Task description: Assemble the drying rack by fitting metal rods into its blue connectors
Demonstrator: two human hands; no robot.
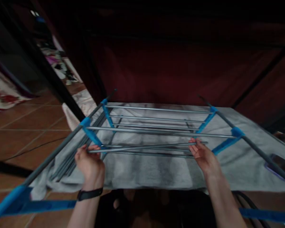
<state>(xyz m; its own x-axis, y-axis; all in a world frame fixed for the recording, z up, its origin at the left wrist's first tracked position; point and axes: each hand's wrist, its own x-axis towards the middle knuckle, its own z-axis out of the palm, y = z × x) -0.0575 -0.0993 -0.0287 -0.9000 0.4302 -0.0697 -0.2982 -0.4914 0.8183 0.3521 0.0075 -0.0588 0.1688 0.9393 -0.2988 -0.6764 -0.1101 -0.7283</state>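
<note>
We've got our left hand and right hand pinching the ends of a grey rod, lying crosswise, left to right, over the grey cloth's near edge.

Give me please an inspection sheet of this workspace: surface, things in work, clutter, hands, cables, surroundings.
Surface: grey cloth spread flat under the rack, on a terracotta tile floor.
Things in work: metal rack with grey rods and blue plastic joints; loose grey rod held across its front.
Clutter: bundle of spare rods at the left on the cloth; dark flat object on the right edge of the cloth.
Hands: left hand grips the rod's left end, black wristband; right hand holds the right end.
Cables: black cable on the tiles at the left.
Surroundings: dark red fabric wall behind; patterned textiles far left.
</note>
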